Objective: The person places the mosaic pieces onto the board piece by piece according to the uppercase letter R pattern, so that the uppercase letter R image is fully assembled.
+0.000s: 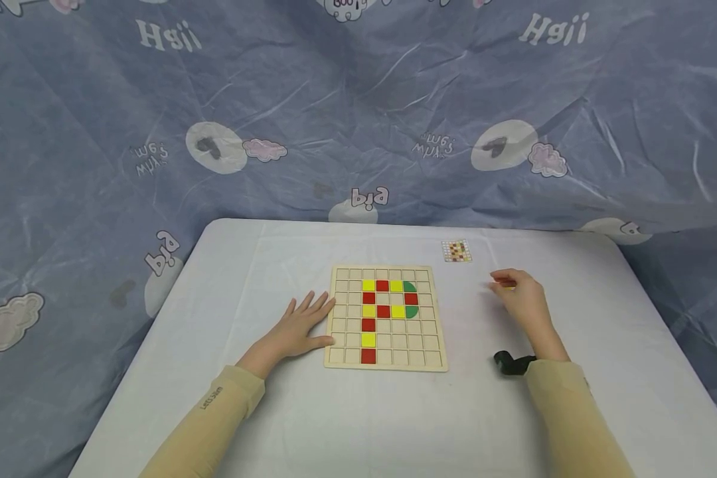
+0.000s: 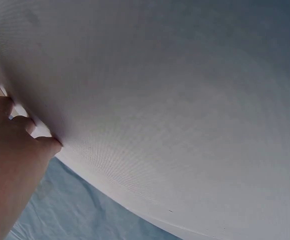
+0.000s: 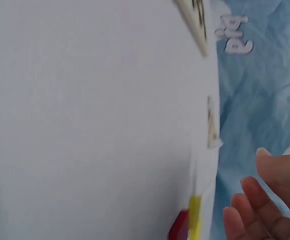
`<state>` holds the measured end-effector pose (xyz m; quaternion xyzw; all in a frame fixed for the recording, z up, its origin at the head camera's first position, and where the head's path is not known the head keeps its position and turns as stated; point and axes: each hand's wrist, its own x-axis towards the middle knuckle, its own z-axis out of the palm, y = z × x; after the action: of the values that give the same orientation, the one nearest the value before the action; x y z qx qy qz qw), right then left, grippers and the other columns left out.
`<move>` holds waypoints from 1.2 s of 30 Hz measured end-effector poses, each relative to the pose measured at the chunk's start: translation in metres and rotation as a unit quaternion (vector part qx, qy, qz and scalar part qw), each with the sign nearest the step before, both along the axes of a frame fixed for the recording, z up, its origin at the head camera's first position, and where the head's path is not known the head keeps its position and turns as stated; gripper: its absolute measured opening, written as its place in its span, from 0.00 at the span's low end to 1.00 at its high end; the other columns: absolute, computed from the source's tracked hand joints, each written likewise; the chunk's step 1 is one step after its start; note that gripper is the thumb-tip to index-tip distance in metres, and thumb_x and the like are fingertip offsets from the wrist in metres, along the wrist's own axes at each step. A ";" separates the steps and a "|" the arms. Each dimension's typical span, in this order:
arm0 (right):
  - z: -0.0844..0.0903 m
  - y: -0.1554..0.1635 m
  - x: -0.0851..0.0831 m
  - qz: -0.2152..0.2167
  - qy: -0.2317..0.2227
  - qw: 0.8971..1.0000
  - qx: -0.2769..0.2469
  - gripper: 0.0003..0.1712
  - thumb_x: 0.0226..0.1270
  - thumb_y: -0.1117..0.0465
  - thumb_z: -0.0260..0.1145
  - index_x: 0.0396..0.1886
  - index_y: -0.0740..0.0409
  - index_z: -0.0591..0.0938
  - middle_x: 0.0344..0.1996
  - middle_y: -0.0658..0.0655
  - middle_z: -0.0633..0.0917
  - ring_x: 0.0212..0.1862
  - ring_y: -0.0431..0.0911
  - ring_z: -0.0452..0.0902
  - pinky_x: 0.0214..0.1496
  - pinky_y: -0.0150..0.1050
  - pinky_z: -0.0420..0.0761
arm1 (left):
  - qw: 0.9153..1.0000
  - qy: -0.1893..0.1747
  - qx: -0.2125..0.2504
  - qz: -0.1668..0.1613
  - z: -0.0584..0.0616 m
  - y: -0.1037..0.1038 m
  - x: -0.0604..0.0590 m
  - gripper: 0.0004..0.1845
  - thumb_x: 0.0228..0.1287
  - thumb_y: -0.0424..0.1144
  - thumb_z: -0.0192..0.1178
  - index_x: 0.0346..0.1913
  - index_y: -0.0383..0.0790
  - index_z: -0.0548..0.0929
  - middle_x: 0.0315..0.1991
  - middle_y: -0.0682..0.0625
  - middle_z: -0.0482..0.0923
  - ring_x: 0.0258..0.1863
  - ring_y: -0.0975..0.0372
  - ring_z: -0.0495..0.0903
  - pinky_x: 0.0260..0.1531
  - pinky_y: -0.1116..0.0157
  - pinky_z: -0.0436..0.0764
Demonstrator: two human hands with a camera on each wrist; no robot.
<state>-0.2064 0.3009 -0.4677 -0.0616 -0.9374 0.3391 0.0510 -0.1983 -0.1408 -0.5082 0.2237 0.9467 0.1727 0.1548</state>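
Note:
A square wooden grid board lies on the table, with red, yellow and green tiles set in a P shape. My left hand, fingers spread, rests at the board's left edge; in the left wrist view the same hand partly hides that edge. To the right of the board, my right hand is low over the table. In the right wrist view its loosely bent fingers and thumb stand apart, holding nothing. Beside them are a red piece and a yellow piece, both blurred.
A small card with a coloured grid pattern lies behind the board's right corner. A black object is beside my right sleeve. The white table meets a blue-grey printed cloth at the back.

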 end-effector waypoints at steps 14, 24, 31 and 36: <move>-0.021 0.029 -0.018 -0.019 -0.103 0.994 0.023 0.26 0.69 0.60 0.65 0.61 0.72 0.76 0.54 0.75 0.75 0.54 0.66 0.72 0.55 0.58 0.76 | 1.000 0.000 0.002 0.004 -0.004 -0.001 0.002 0.48 0.62 0.63 0.61 0.79 0.54 0.51 0.80 0.52 0.45 0.80 0.50 0.38 0.76 0.42 0.38; -0.026 0.024 -0.020 -0.052 -0.108 0.992 0.031 0.27 0.64 0.59 0.69 0.56 0.73 0.77 0.46 0.72 0.79 0.47 0.62 0.75 0.50 0.53 0.77 | 1.000 -0.002 -0.003 0.007 -0.004 -0.002 0.000 0.48 0.62 0.64 0.61 0.79 0.54 0.51 0.80 0.52 0.45 0.80 0.51 0.37 0.77 0.43 0.37; -0.025 0.022 -0.015 -0.059 -0.090 0.994 0.020 0.22 0.63 0.60 0.70 0.51 0.70 0.79 0.43 0.69 0.82 0.45 0.58 0.78 0.41 0.43 0.77 | 1.000 -0.004 0.002 0.004 -0.003 -0.002 0.000 0.48 0.61 0.64 0.61 0.79 0.54 0.51 0.80 0.52 0.45 0.80 0.51 0.38 0.76 0.42 0.38; -0.017 0.012 -0.010 -0.047 -0.051 0.998 0.005 0.17 0.64 0.59 0.69 0.48 0.67 0.82 0.41 0.66 0.85 0.39 0.52 0.81 0.34 0.34 0.75 | 1.000 -0.003 0.003 0.003 -0.004 -0.002 0.000 0.48 0.62 0.63 0.61 0.79 0.54 0.51 0.80 0.52 0.45 0.80 0.51 0.37 0.76 0.42 0.38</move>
<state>-0.2165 0.3125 -0.4843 -0.1225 -0.9364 0.3284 0.0188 -0.1988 -0.1424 -0.5117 0.2210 0.9464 0.1763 0.1563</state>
